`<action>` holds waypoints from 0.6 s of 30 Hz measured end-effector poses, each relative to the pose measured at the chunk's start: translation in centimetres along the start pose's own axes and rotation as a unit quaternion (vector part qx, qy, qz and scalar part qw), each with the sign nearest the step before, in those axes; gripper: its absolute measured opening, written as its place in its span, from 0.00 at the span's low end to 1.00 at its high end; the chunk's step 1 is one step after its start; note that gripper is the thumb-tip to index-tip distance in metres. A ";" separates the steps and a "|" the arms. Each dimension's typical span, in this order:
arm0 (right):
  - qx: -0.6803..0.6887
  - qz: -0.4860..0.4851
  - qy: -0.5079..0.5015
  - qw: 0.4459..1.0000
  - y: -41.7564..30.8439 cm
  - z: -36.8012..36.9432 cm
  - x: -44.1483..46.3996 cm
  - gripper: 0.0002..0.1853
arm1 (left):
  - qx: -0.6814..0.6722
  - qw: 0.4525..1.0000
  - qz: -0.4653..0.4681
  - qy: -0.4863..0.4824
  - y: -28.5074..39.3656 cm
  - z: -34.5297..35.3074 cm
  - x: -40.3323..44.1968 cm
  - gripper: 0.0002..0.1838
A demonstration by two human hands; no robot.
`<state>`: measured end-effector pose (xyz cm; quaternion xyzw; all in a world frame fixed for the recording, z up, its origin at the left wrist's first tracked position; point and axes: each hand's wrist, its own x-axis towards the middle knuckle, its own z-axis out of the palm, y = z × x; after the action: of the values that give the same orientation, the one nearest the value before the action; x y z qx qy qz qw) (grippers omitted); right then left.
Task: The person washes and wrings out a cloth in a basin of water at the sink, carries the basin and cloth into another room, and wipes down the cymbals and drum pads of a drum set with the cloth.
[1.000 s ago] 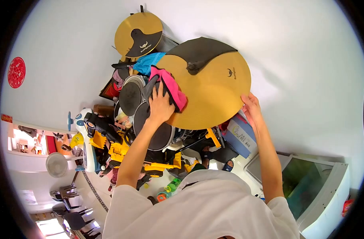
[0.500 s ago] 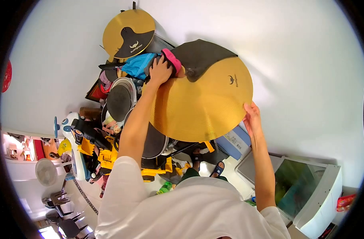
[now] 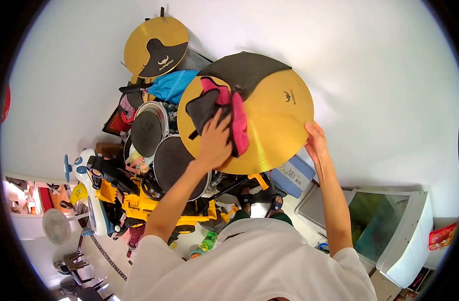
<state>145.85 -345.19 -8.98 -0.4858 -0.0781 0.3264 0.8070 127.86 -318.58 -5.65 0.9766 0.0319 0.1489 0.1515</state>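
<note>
A large gold cymbal (image 3: 274, 130) with a black section along its upper edge fills the middle of the head view. My right hand (image 3: 316, 141) grips its right rim, thumb on the face and the other fingers partly hidden behind. My left hand (image 3: 217, 143) holds a black and pink cloth (image 3: 239, 123) against the left part of the cymbal's face, its fingers bent over the fabric. Below and left of the cymbal are two dark round drum pads, the nearer drum (image 3: 177, 163) close under my left forearm.
A smaller gold cymbal (image 3: 134, 47) stands at the upper left, with a blue cloth bag (image 3: 171, 86) below it. Yellow toy vehicles (image 3: 144, 204) crowd the lower left. A blue box (image 3: 292, 175) lies below the large cymbal. At right is a white glass-topped cabinet (image 3: 405, 241).
My left hand has slid the cloth from the cymbal's upper left edge down across its face toward the lower edge. My right hand keeps its hold on the rim.
</note>
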 end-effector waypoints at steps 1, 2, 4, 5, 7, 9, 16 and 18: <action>0.006 -0.001 0.002 1.000 0.2 -0.1 0.1 0.19 | -0.001 1.000 0.014 0.000 1.0 0.0 -0.2 0.23; 0.012 -0.003 0.005 1.000 0.3 0.0 0.2 0.19 | -0.003 1.000 0.027 0.001 1.9 0.2 -0.2 0.23; 0.017 -0.003 -0.001 1.000 0.4 -0.4 0.4 0.19 | -0.017 0.998 0.055 0.003 3.5 0.3 0.4 0.22; 0.017 -0.003 -0.010 1.000 0.5 -0.7 0.4 0.19 | -0.020 0.997 0.070 0.001 4.2 0.6 1.0 0.23; 0.019 0.000 -0.023 1.000 0.4 -0.8 0.5 0.19 | -0.024 0.995 0.100 -0.001 4.9 1.2 2.4 0.23; 0.020 0.005 -0.031 0.999 0.4 -0.5 0.3 0.19 | -0.002 0.993 0.120 0.005 4.9 1.8 4.3 0.23; 0.035 0.005 -0.042 0.999 0.4 0.0 0.2 0.17 | 0.045 0.997 0.038 0.054 5.1 7.5 14.1 0.23; 0.033 -0.002 -0.046 0.998 0.4 -0.1 0.3 0.16 | 0.082 0.996 -0.018 0.016 5.4 8.3 16.3 0.23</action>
<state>145.99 -344.95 -9.49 -0.4431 -0.1052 0.3491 0.8190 145.96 -324.36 -6.94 0.9825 0.0643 0.1586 0.0731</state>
